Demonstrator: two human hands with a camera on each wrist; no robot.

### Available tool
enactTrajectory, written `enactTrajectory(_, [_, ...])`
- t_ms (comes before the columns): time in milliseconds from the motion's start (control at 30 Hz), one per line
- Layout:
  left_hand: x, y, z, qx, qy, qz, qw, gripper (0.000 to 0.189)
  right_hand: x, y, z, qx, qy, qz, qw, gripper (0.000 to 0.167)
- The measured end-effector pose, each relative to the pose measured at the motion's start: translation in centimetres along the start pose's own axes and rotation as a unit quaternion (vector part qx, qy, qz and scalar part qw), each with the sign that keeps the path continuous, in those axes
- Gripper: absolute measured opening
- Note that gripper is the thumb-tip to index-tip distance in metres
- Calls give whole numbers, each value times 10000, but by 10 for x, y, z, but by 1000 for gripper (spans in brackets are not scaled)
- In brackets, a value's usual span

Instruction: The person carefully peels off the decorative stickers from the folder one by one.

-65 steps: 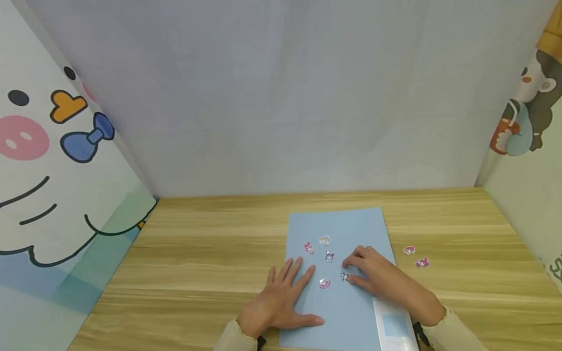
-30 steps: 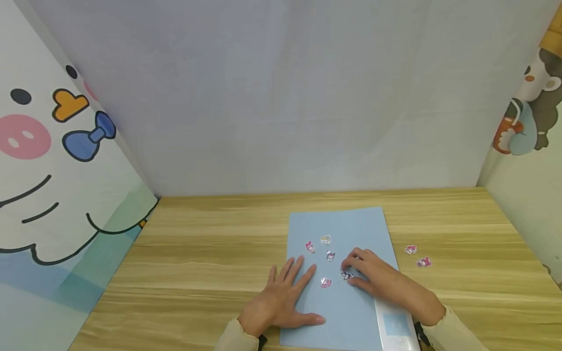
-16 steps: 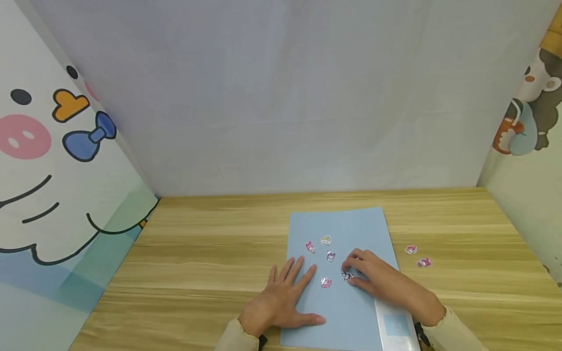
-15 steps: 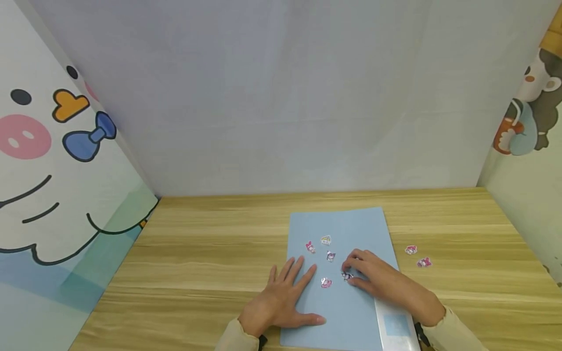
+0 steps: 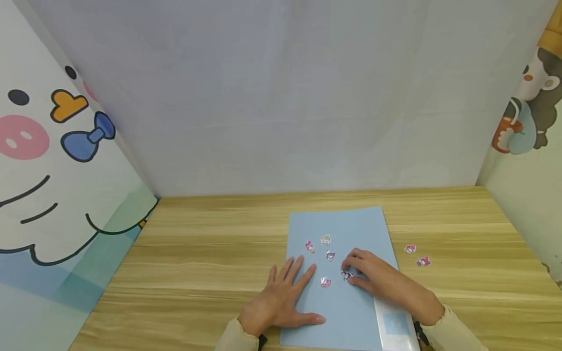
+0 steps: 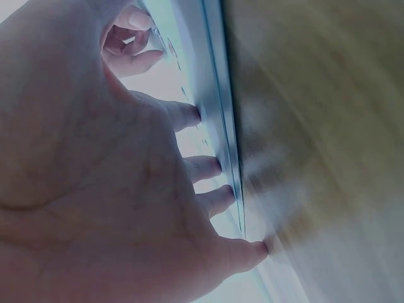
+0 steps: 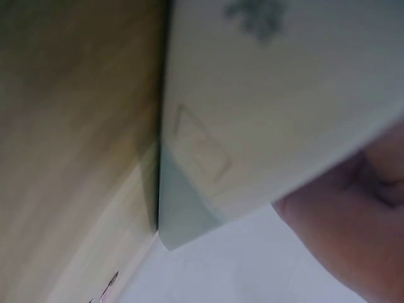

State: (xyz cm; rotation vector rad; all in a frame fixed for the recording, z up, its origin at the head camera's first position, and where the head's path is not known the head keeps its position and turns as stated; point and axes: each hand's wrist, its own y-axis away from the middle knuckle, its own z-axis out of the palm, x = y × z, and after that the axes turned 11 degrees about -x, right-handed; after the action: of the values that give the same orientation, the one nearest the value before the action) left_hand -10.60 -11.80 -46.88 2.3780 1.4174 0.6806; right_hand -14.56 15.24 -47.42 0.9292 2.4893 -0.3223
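Observation:
In the head view, a light blue folder (image 5: 338, 312) lies on the wooden table. My left hand (image 5: 281, 302) rests flat with spread fingers across its left edge, its thumb on the cover. Over the folder's right half, my right hand (image 5: 373, 273) has curled fingers, with index finger and thumb at opposite sides of a small dark-and-white cartoon sticker (image 5: 347, 276); part of it is hidden. Nearby on the cover are a pink sticker (image 5: 326, 282), a purple sticker (image 5: 330, 255), a yellow-and-white sticker (image 5: 325, 239) and another pink sticker (image 5: 310, 246).
Right of the folder, two loose pink stickers (image 5: 423, 261) lie on the table (image 5: 197, 273). A white strip with a pale blue patch (image 5: 396, 325) shows below my right forearm. A grey-white cloth (image 5: 285, 107) stands behind, with printed panels at both sides.
Both hands keep nearly the same place. The sticker at my right fingertips shows more of its dark print than 2.2 seconds ago; otherwise the view has only shifted slightly.

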Motion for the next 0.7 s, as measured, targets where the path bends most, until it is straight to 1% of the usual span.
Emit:
enactTrajectory(333, [-1,0,0,23,40,35,10000,104,-2,-1,-2,-10,133,-38,9999,16])
enactTrajectory(533, [-1,0,0,16,50,37,10000,105,-4,-2,-2,-102,183,35,9998,15])
enactTrajectory(700, [-2,1,0,-13,67,33,10000,104,-5,-2,-1,-73,280,34,9996,14])
